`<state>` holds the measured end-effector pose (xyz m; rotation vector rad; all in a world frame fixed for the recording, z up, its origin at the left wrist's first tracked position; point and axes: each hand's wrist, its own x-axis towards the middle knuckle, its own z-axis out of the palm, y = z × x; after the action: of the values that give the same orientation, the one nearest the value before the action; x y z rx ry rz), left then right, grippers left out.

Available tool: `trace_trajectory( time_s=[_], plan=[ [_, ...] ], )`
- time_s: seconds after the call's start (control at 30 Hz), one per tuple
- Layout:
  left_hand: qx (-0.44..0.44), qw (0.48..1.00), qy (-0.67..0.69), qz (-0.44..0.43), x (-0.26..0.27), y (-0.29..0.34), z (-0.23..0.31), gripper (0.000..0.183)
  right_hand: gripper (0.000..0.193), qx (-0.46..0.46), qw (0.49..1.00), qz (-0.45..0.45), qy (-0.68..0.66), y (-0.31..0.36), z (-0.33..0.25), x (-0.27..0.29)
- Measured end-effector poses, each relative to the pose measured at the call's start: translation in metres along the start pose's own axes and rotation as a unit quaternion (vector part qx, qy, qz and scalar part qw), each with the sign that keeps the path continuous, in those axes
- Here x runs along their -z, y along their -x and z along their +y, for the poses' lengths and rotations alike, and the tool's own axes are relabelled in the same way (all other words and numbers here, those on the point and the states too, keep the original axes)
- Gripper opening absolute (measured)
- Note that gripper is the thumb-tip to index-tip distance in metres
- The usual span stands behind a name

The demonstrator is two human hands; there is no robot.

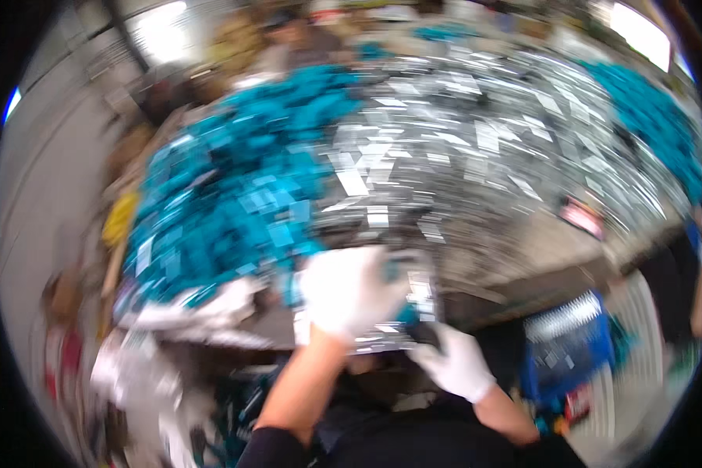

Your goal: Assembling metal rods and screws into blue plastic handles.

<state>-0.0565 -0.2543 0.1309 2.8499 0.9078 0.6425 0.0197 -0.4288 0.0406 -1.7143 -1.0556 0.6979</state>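
Note:
Both my hands wear white gloves and are smeared by motion. My left hand (349, 292) is over the near table edge, at the front of the teal pile; its fingers are too blurred to read. Close beside it, between the two hands, is a shiny silver flat piece (421, 287) with a bit of teal by it. Lower and to the right, my right hand (459, 365) is closed around a small dark object (424, 335) whose kind does not show. A large heap of teal pieces (242, 187) lies beyond my left hand, and a heap of shiny silver pieces (476, 132) spreads to its right.
A blue crate (567, 347) with silver pieces in it stands at the right, by a pale slatted chair (643, 327). A small red and dark item (582, 217) lies on the table (550, 253). White plastic bags (136, 374) hang at the left. Another person (304, 39) is across the table.

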Motion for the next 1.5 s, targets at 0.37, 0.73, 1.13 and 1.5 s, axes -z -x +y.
trace_trajectory(
  time_s=[0.37, 0.73, 1.13, 1.5],
  plan=[
    [-0.143, 0.937, 0.173, 0.266, -0.005, 0.008, -0.021, 0.021, 0.042, -0.215, 0.862, -0.202, -0.413, 0.005, -0.003, -0.002],
    [0.183, 0.98, 0.074, -0.034, -0.016, 0.022, -0.024, 0.049, 0.028, -0.105, 0.994, 0.025, -0.001, -0.007, 0.013, -0.025],
    [0.009, 0.969, 0.213, 0.124, -0.012, 0.038, -0.043, 0.026, 0.027, -0.233, 0.896, -0.164, -0.341, 0.006, -0.02, -0.017],
    [0.018, 0.986, 0.161, 0.046, -0.016, 0.028, -0.034, 0.013, 0.03, -0.189, 0.88, -0.222, -0.375, 0.002, -0.002, -0.022]
  ],
)
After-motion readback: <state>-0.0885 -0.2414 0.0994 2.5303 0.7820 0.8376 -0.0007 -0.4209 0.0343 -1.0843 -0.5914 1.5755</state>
